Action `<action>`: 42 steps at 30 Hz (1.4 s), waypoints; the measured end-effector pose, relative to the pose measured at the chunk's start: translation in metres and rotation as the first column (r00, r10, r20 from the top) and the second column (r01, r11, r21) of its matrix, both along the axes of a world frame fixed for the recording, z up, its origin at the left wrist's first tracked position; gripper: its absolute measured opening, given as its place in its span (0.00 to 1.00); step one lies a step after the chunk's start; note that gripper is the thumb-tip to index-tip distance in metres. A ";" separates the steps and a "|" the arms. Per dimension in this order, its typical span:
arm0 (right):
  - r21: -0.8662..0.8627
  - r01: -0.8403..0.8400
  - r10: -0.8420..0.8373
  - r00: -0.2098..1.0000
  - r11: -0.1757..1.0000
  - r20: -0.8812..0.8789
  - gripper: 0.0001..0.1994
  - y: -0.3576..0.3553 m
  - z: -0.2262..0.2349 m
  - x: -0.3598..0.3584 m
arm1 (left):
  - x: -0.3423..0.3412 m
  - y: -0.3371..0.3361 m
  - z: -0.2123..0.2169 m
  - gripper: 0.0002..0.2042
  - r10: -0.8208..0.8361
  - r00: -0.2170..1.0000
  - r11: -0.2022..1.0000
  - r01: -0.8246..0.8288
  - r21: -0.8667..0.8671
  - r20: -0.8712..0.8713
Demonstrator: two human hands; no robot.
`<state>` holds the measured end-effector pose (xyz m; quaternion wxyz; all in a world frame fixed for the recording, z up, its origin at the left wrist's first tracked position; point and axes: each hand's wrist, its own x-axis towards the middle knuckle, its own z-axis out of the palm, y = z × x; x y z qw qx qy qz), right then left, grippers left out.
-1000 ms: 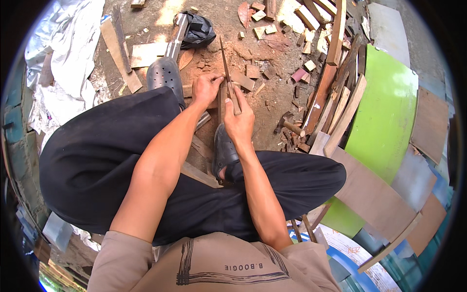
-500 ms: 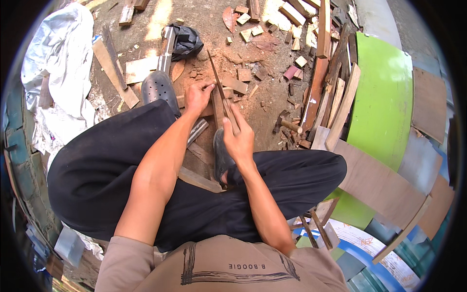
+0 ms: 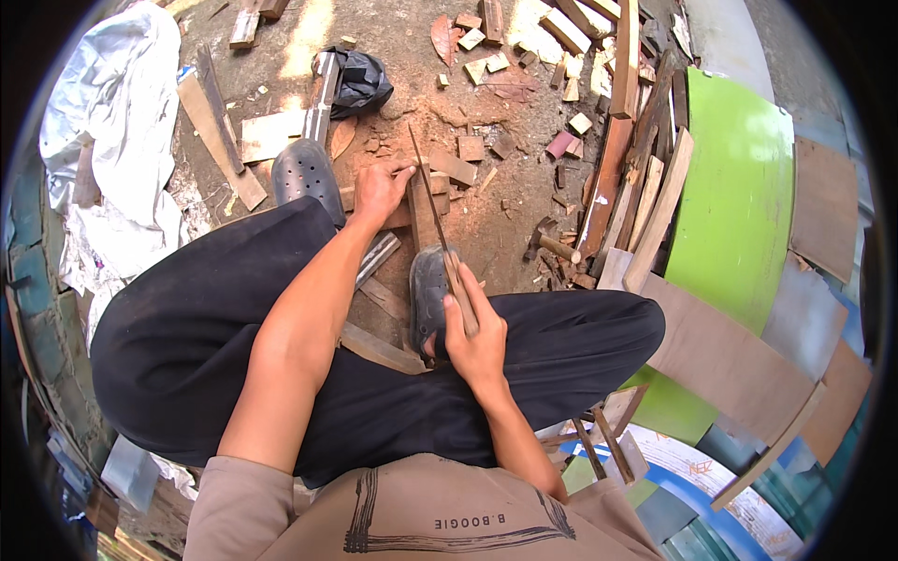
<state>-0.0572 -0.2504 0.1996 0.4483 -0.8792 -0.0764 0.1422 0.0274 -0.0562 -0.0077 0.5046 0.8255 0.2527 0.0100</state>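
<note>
My right hand point(image 3: 477, 341) is wrapped round the wooden handle of a hand saw point(image 3: 437, 214). Its narrow dark blade slants forward and a little left, across a wooden strip point(image 3: 426, 224). At the strip's far end, beside the blade, my left hand point(image 3: 379, 192) is closed with thumb and forefinger pressed together; its grip on the wood is partly hidden. The strip runs back toward my right shoe point(image 3: 429, 294), a dark clog. Small wood offcuts point(image 3: 454, 166) and reddish sawdust lie just beyond the blade.
A hammer point(image 3: 557, 245) lies right of the saw, by a stack of long boards point(image 3: 603, 196). Farther right is a green panel point(image 3: 734, 201). A black plastic bag point(image 3: 363, 82) sits ahead of my left shoe point(image 3: 307, 178). White cloth point(image 3: 117, 140) is bunched at left.
My right hand has drawn the saw back toward me and slightly right, so the blade's tip is nearer. My left hand stays in nearly the same place.
</note>
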 end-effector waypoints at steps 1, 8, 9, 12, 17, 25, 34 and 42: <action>0.013 0.058 -0.054 0.982 0.998 -0.180 0.23 -0.007 0.032 -0.016 | -0.003 0.000 -0.003 0.12 0.014 1.000 1.000 -0.014 0.012 0.011; 0.014 0.112 -0.110 0.992 0.994 -0.063 0.22 0.037 -0.059 0.057 | 0.011 -0.008 0.005 0.12 -0.044 0.998 0.999 0.044 0.001 -0.053; 0.022 0.098 -0.097 0.994 0.995 -0.056 0.22 0.037 -0.050 0.055 | 0.011 -0.005 0.009 0.12 -0.048 0.995 0.999 0.050 0.010 -0.092; 0.023 0.038 -0.035 0.992 0.999 -0.119 0.23 0.007 0.008 0.010 | 0.004 0.007 0.012 0.13 -0.020 0.996 1.000 0.019 -0.014 -0.091; 0.057 0.121 -0.109 0.978 0.991 -0.177 0.21 0.002 -0.006 0.011 | 0.005 0.006 0.012 0.13 -0.003 0.999 1.000 0.004 0.024 -0.051; 0.069 0.073 -0.061 0.985 0.995 -0.160 0.23 -0.006 0.006 -0.008 | -0.003 0.006 0.008 0.13 0.022 0.999 1.000 -0.021 0.020 -0.042; 0.053 0.137 -0.129 0.983 0.989 -0.132 0.22 0.049 -0.073 0.073 | 0.016 -0.005 0.024 0.13 0.013 0.980 0.998 0.001 0.070 -0.201; 0.080 0.110 -0.097 0.983 0.991 -0.154 0.23 -0.006 0.009 -0.001 | 0.001 -0.002 0.015 0.14 0.048 0.997 0.997 -0.044 0.065 -0.054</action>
